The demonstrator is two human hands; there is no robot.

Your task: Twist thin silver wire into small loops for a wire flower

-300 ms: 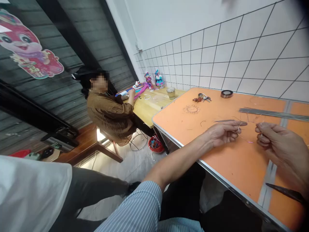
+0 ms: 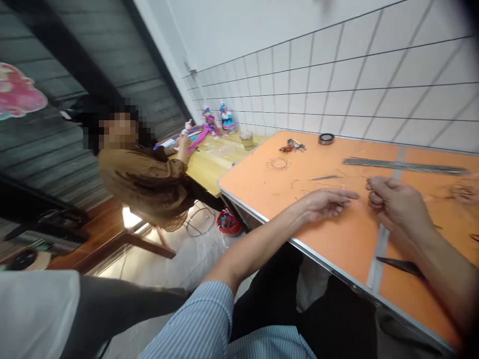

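Fine wire at the fingertips of two bare hands

A hair-thin, pale metal wire (image 2: 358, 204) hovers over the orange bench (image 2: 352, 249) with silvery edging, in the gap between the bare left hand (image 2: 325, 203) and, at its three o'clock, the bare right hand (image 2: 396, 202).

The wire looks almost weightless and springy, likely to hold a bend yet easy to kink and quick to roll out of a loose grip. The best hold is probably close to an end, between thumb tip and forefinger, with light pressure.

Its look is faint: a mere line, blurred in places, with a small pink fleck that seems to sit on it. Its full shape cannot be made out.

The right fingers are pinched together, apparently on the wire. The left forefinger points towards them while the others curl loosely; I cannot tell whether they grip anything.

From the right hand, a bundle of straight grey metal rods (image 2: 404, 166) lies at twelve o'clock and a black pointed tool (image 2: 400, 266) at six, partly behind the forearm. From the left hand, a scalloped, copper-coloured wire ring (image 2: 278, 164) lies at ten o'clock, and a dark round roll of tape (image 2: 326, 139) at twelve.
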